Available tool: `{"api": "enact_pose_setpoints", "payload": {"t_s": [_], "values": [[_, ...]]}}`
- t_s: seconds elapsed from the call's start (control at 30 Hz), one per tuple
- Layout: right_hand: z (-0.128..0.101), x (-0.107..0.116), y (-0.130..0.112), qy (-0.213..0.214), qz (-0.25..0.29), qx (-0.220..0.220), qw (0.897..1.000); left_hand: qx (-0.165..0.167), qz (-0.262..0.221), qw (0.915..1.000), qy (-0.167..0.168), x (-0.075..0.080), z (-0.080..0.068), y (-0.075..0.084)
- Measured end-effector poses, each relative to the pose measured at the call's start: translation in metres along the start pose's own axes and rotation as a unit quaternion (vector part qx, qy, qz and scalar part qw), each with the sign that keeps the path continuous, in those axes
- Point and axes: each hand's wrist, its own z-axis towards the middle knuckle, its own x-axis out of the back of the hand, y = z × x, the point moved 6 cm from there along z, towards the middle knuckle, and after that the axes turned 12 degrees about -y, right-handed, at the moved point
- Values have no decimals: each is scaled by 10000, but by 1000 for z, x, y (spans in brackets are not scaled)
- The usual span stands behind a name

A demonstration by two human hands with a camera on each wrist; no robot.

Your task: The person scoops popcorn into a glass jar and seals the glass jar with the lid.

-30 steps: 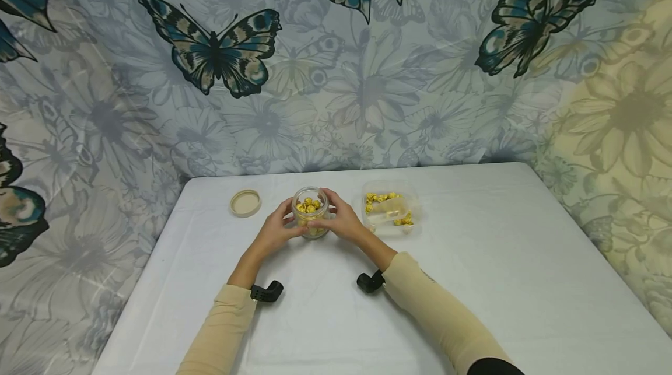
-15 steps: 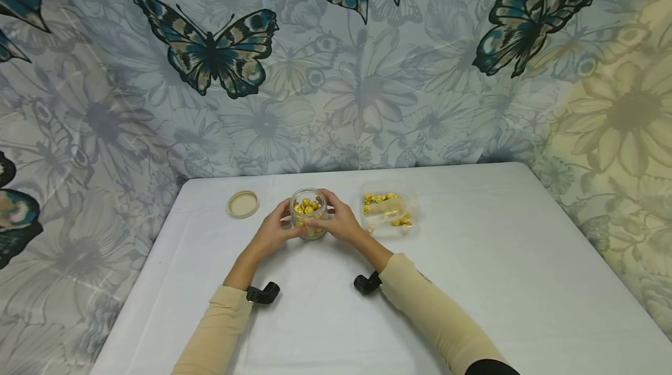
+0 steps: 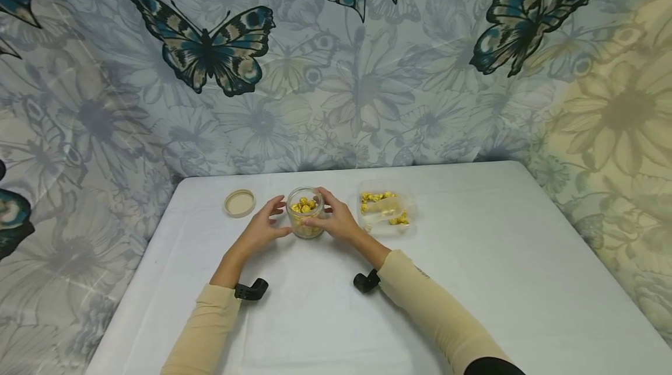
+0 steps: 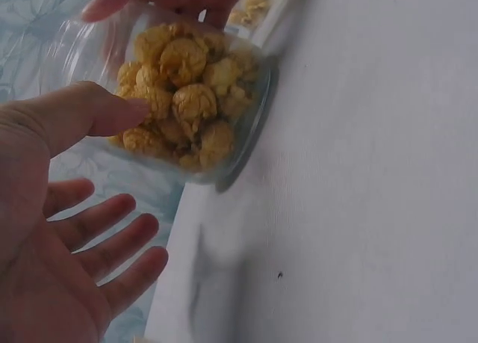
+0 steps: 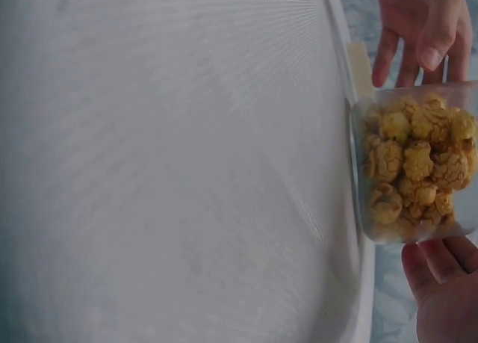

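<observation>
A clear glass jar (image 3: 306, 227) stands upright and uncapped on the white table, with golden caramel popcorn (image 4: 183, 89) inside. My right hand (image 3: 338, 221) holds the jar from its right side, thumb across the front and fingers behind. To the jar's left, my left hand (image 3: 262, 230) is spread, fingers parted and a gap showing between it and the glass in the head view. In the left wrist view its thumb overlaps the jar, while the other fingers (image 4: 119, 231) extend free. A round cream lid (image 3: 239, 203) lies left of the jar.
A clear plastic tub (image 3: 412, 211) with more popcorn and a translucent piece in it sits right of the jar. The white table (image 3: 472, 281) ends at a back edge against a butterfly-print cloth (image 3: 357, 101).
My left hand has let go of the jar and drawn back to the left, its fingers spreading. The right hand stays at the jar. The head view has shifted slightly.
</observation>
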Motion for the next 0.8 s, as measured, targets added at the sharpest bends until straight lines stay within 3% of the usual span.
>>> {"api": "enact_pose_setpoints", "payload": {"t_s": [0.33, 0.67, 0.8], "values": [[-1, 0, -3, -16, -112, 100, 9999, 154, 315, 9970, 686, 25, -7, -9], [-3, -1, 0, 25, -251, -19, 9997, 497, 846, 9892, 1091, 45, -13, -21], [-3, -1, -1, 79, -223, -14, 9997, 473, 1107, 9846, 1269, 54, -15, -27]]}}
